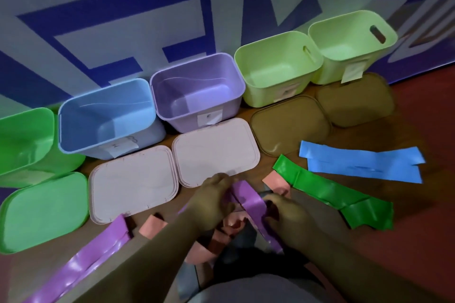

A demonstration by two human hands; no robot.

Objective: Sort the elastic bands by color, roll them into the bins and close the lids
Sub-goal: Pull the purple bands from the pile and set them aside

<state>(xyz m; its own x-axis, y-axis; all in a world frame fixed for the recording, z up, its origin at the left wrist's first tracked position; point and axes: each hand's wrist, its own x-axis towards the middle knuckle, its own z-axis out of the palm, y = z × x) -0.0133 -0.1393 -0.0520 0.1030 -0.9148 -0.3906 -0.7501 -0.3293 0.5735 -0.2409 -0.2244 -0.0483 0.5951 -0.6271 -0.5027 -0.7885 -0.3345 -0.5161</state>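
Both hands work on one purple elastic band (248, 200) low in the middle of the floor. My left hand (213, 200) pinches its upper end. My right hand (286, 219) grips it lower down. A second purple band (93, 252) lies stretched out at lower left. Pink bands (230, 229) lie bunched beneath my hands. Green bands (330, 194) and blue bands (362, 163) lie to the right. The open purple bin (197, 91) stands straight ahead, beside the blue bin (108, 115).
Along the wall stand a green bin (24, 140) at left and two light green bins (278, 74) (352, 44) at right. Lids lie flat before them: green (41, 209), two pale pink (133, 182) (216, 150), two brown (288, 125) (354, 98).
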